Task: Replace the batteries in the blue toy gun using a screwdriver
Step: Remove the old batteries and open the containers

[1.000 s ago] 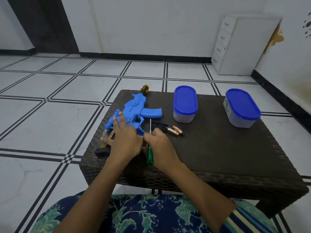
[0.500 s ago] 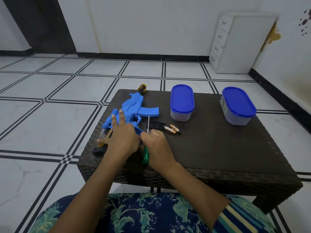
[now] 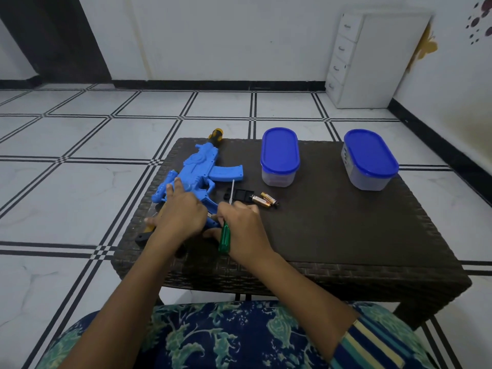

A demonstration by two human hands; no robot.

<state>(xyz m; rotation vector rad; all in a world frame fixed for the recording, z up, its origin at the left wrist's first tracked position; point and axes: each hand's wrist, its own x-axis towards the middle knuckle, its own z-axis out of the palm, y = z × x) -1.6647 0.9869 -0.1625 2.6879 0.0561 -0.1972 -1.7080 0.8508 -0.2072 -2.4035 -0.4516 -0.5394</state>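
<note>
The blue toy gun (image 3: 202, 173) lies on the left part of the dark woven table (image 3: 346, 235), its yellow muzzle pointing away from me. My left hand (image 3: 181, 215) rests flat on the gun's rear body with its fingers stretched out. My right hand (image 3: 243, 230) grips a green-handled screwdriver (image 3: 225, 237) just right of the gun's grip. The metal shaft sticks up past the knuckles. A black battery cover (image 3: 241, 195) and two loose batteries (image 3: 265, 201) lie beyond my right hand. The gun's battery bay is hidden under my hands.
Two clear containers with blue lids stand at the back of the table, one in the middle (image 3: 280, 157) and one at the right (image 3: 370, 159). A white drawer unit (image 3: 372, 59) stands against the far wall. The table's near edge is above my lap.
Both hands stay on the gun and the screwdriver as before. Only the view has shifted slightly.
</note>
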